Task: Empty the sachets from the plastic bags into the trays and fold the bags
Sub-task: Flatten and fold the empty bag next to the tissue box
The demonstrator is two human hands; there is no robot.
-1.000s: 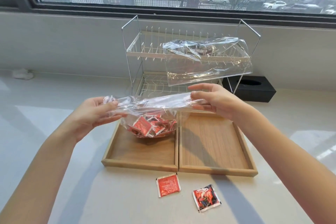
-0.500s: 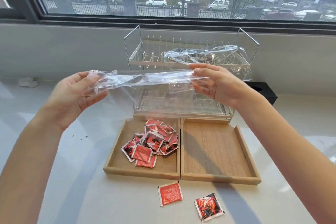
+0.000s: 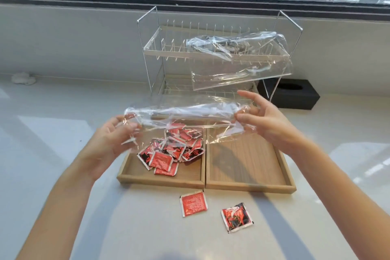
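An empty clear plastic bag [image 3: 185, 112] is stretched sideways above the trays. My left hand [image 3: 115, 139] grips its left end and my right hand [image 3: 261, 120] pinches its right end with the upper fingers spread. Below it, a pile of red sachets [image 3: 173, 150] lies in the left wooden tray [image 3: 160, 181]. The right wooden tray [image 3: 251, 186] holds nothing. Two red sachets, one [image 3: 193, 203] and another [image 3: 236, 219], lie on the counter in front of the trays. A second clear bag [image 3: 238, 59] with dark sachets rests on the rack's upper shelf.
A two-tier wire dish rack [image 3: 168, 53] stands right behind the trays. A black tissue box [image 3: 295, 96] sits to its right by the wall. A crumpled white scrap [image 3: 23, 78] lies far left on the white counter. A window runs along the back.
The sachets dropped out of the bag into the left tray. Both hands raised the emptied bag, then lowered it again just above the trays, still stretched between them.
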